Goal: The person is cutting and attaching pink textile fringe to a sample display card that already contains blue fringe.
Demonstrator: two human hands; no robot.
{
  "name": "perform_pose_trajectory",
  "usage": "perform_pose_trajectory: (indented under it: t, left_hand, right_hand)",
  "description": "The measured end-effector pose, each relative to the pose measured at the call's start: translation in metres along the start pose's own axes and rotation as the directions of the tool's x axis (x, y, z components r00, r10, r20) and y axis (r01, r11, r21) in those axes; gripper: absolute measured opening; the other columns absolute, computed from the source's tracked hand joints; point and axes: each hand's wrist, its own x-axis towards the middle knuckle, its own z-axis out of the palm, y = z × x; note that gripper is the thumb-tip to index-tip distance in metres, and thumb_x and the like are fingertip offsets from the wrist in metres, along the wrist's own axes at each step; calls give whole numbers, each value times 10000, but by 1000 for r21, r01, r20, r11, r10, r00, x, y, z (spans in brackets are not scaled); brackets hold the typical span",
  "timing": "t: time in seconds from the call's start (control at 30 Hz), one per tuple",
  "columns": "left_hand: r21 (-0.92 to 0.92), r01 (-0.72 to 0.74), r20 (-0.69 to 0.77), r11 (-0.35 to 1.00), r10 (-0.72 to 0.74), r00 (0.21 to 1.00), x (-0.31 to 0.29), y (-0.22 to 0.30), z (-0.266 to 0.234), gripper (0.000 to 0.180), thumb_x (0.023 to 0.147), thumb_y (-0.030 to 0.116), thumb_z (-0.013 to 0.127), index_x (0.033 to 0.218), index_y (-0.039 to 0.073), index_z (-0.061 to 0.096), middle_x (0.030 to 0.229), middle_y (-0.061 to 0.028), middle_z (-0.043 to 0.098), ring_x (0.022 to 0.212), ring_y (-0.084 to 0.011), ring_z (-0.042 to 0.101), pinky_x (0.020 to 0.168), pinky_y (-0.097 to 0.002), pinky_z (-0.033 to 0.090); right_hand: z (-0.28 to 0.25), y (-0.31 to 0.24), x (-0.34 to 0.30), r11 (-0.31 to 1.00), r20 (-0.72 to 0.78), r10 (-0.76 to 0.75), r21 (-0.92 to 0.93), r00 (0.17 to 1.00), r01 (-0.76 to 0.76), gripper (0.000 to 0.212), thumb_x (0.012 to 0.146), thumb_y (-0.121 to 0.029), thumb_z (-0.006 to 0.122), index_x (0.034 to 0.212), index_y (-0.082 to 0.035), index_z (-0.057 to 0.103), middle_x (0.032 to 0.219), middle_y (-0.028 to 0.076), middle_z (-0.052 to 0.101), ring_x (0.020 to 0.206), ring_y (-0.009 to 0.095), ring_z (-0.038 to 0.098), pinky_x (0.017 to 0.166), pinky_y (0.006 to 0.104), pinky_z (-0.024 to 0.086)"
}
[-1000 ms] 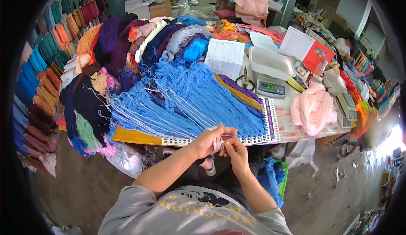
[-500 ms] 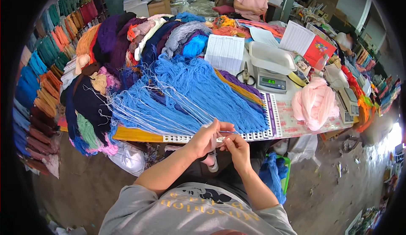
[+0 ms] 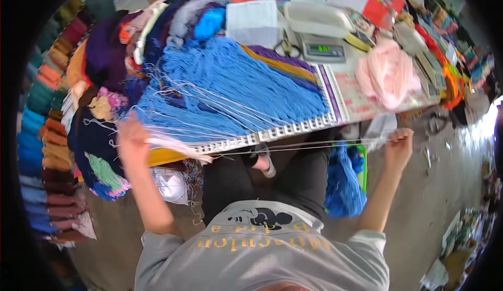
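My arms are spread wide in front of the table's near edge. Motion blurs my left hand, which is closed on a small bundle of pale pinkish-white thread. From that bundle, thin strands run taut across to my right hand, closed as a fist around their end. Behind them, a wide spread of blue yarn lies on the table, its strands hanging along a white card strip with holes. Loose white threads trail over the blue yarn.
A scale bearing a clear plastic tray, scissors and a printed sheet sit behind the blue yarn. Pale pink yarn is heaped at right. Yarn piles crowd the left; a green basket with blue yarn stands below.
My hands, close together at the card strip before, have moved far apart to left and right, drawing pale strands out between them. The view has shifted so the table sits higher.
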Motion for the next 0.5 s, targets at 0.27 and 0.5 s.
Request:
perform_pose_trajectory:
  t: [0.27,0.5]
  left_hand:
    - [311,137,144,940,-189,971,2,-110,68,391,898,264,517,1184,-3,531,839,-90,598,509,-67,382,420,-203,326]
    - [378,810,-53,449,-863,503,-3,-303,67,501,949,423,386,1236,20,468,1213,-112,541,998,-276,595,775,-382,511]
  right_hand:
    - [38,24,-5,312,92,-257,-934,962,173,178,891,-149,549,1022,-29,559,767,15,578,707,95,548,638,228,447]
    - [20,159,1,144,133,504,-987,853,69,103,840,-76,573,870,12,617,679,67,604,606,108,567,589,253,462]
